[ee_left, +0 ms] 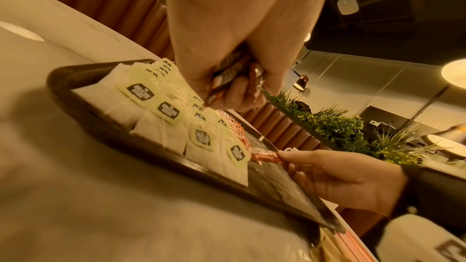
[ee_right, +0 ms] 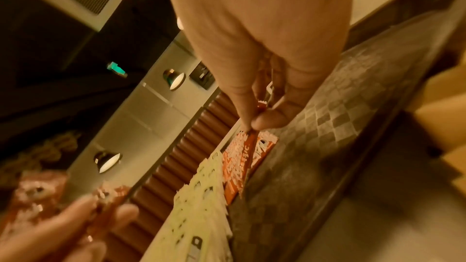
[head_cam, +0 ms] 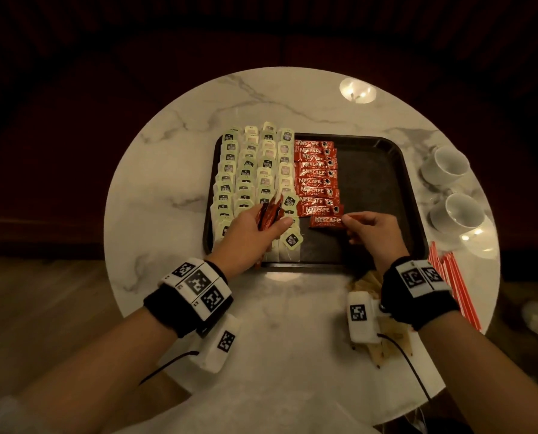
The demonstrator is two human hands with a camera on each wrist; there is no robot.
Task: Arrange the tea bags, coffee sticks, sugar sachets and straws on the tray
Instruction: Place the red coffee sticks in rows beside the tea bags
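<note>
Two cups (head_cam: 449,166) beside tray (head_cam: 383,145), straws (head_cam: 452,277) near; hands gripping coffee sticks (head_cam: 269,213).

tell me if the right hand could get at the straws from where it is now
Probably yes, once free. The straws lie on the table just right of the right hand, beside its wrist, with nothing between them. But the hand is pinching a coffee stick over the tray, so it must let go first.

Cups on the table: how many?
2. Both white ceramic cups sit on the round marble table, right of the dark tray: one farther, one nearer. None appear hidden.
</note>
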